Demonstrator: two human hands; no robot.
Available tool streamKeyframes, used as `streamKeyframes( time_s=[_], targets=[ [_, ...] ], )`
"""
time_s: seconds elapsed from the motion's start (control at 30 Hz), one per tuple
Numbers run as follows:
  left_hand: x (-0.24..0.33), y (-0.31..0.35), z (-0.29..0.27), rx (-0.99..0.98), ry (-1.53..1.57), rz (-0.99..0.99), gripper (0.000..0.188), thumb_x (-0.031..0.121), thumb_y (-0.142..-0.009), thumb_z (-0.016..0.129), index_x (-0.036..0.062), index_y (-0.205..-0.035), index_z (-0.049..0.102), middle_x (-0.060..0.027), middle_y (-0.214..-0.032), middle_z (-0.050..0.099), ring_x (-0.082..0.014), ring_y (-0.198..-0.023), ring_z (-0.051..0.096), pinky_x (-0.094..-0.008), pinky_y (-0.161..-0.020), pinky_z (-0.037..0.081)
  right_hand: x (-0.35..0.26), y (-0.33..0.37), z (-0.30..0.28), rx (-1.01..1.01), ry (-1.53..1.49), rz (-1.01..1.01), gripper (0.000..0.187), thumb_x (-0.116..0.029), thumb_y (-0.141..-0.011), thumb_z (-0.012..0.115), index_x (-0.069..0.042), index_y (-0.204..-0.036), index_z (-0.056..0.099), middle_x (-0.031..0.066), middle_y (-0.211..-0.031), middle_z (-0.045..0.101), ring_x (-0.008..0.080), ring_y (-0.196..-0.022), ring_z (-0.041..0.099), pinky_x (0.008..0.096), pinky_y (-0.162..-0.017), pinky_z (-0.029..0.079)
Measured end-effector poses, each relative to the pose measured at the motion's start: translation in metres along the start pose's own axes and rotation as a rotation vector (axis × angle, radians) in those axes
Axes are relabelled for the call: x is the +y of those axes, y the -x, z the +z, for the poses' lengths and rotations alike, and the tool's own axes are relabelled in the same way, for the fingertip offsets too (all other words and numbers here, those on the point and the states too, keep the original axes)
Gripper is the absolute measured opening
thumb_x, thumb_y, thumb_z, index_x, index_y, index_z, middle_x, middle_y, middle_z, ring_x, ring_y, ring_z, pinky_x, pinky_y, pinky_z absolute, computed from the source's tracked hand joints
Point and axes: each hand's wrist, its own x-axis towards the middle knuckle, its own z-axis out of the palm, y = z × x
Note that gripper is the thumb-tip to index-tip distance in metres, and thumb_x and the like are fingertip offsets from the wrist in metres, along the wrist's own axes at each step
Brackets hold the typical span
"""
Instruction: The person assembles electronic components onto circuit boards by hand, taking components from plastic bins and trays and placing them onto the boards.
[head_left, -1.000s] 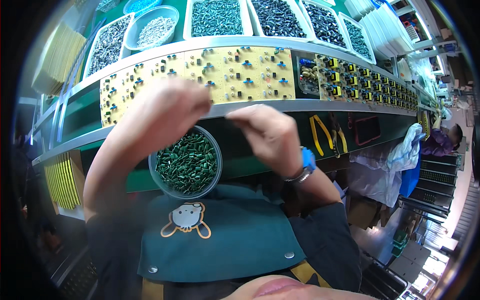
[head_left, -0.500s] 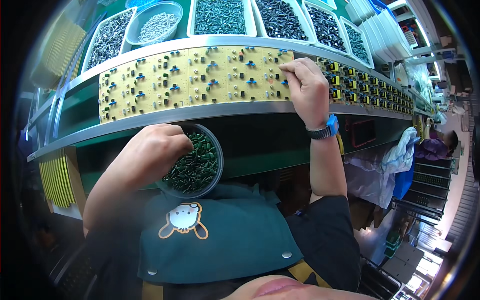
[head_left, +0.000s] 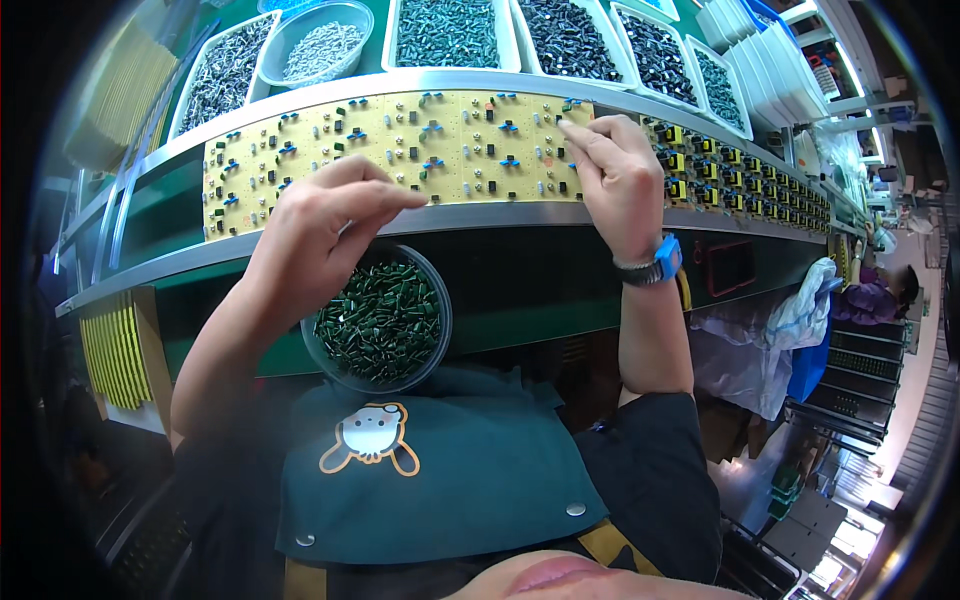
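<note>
My left hand (head_left: pixel 325 220) reaches over the front rail to the near edge of the yellow circuit boards (head_left: pixel 450 180). Its thumb and fingers are pinched together; whatever lies between the tips is too small to make out. Under that wrist stands a clear round bowl (head_left: pixel 446 335) full of small green components (head_left: pixel 380 325) with wire leads. My right hand (head_left: pixel 620 180), with a blue-cased watch (head_left: pixel 667 257) on its wrist, is at the right end of these boards. Its fingertips are closed beside a small dark green part, and I cannot see what they hold.
Behind the rail (head_left: pixel 330 93) stand white trays of components (head_left: pixel 445 35) and a bowl of pale parts (head_left: pixel 320 50). Boards with black-and-yellow parts (head_left: pixel 730 175) continue along the rail at right. A dark red-edged device (head_left: pixel 728 267) lies below them. Another person (head_left: pixel 880 295) is far right.
My left hand has lifted out of the bowl and moved forward and right to the boards. My right hand has shifted slightly farther away, its fingers still closed.
</note>
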Motion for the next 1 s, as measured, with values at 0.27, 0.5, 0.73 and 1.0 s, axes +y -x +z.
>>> streamKeyframes(
  time_s=[0.27, 0.5, 0.73, 1.0],
  targets=[
    [-0.017, -0.064, 0.029, 0.092, -0.105, 0.222, 0.008, 0.000, -0.087, 0.073, 0.0015, -0.094, 0.076, -0.0058, -0.086, 0.069, -0.0194, -0.069, 0.060, -0.0300, -0.066, 0.049, -0.127, 0.036, 0.020, -0.591, -0.270, -0.454, 0.019, -0.014, -0.087, 0.068, -0.004, -0.104, 0.066, 0.0103, -0.092, 0.059, 0.0272, -0.083, 0.057, 0.0383, -0.076, 0.051],
    [-0.027, -0.096, 0.054, 0.121, -0.290, 0.316, 0.006, 0.000, -0.086, 0.074, 0.0008, -0.093, 0.075, -0.0057, -0.087, 0.068, -0.0205, -0.071, 0.059, -0.0297, -0.069, 0.050, -0.138, 0.044, 0.041, -0.528, -0.292, -0.416, 0.012, -0.011, -0.089, 0.062, -0.004, -0.099, 0.066, 0.0107, -0.092, 0.059, 0.0283, -0.085, 0.058, 0.0379, -0.078, 0.052],
    [-0.033, -0.100, 0.058, 0.086, -0.398, 0.373, 0.009, 0.006, -0.087, 0.072, 0.0022, -0.092, 0.078, -0.0088, -0.093, 0.071, -0.0256, -0.083, 0.064, -0.0357, -0.075, 0.055, -0.133, 0.052, 0.036, -0.348, -0.559, -0.210, 0.016, -0.003, -0.087, 0.068, -0.002, -0.102, 0.070, 0.0105, -0.093, 0.064, 0.0269, -0.081, 0.063, 0.0346, -0.074, 0.053],
    [-0.026, -0.092, 0.058, 0.142, -0.370, 0.501, 0.012, 0.000, -0.084, 0.074, 0.0028, -0.096, 0.075, -0.0063, -0.093, 0.068, -0.0224, -0.078, 0.061, -0.0361, -0.075, 0.053, -0.112, 0.047, 0.004, -0.291, -0.756, 0.119, 0.026, 0.010, -0.082, 0.071, -0.002, -0.104, 0.078, 0.0084, -0.096, 0.069, 0.0218, -0.075, 0.064, 0.0305, -0.069, 0.053]
  ],
)
